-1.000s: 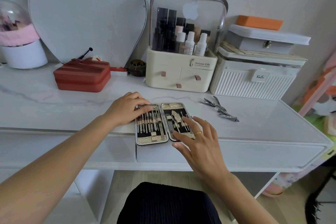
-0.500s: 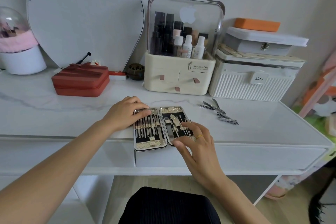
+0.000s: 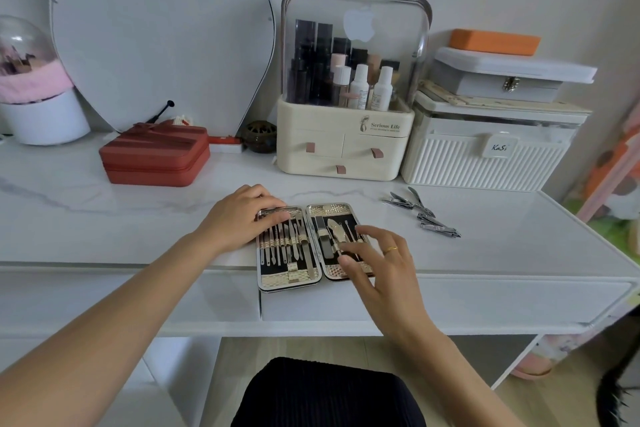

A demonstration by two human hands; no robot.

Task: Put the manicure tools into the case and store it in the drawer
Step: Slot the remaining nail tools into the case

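Note:
The manicure case [image 3: 294,282] lies open flat at the desk's front edge, two black-lined halves filled with several metal tools in loops. My left hand [image 3: 242,218] rests flat on the top of its left half, holding it down. My right hand [image 3: 381,263] hovers over the lower right half, fingers spread, fingertips touching the tools there. Several loose steel clippers and nippers [image 3: 420,213] lie on the desk to the right of the case. A shut white drawer front [image 3: 485,302] sits just below the desk edge.
At the back stand a red zip case [image 3: 156,156], a cream cosmetics organiser [image 3: 346,149] with a clear lid, a ribbed white box [image 3: 491,156] with stacked boxes on top, a mirror [image 3: 156,31] and a pink-topped white pot [image 3: 38,107].
My right hand has slid slightly up over the right half of the case. My left hand stays on the left half. The camera has tilted a little.

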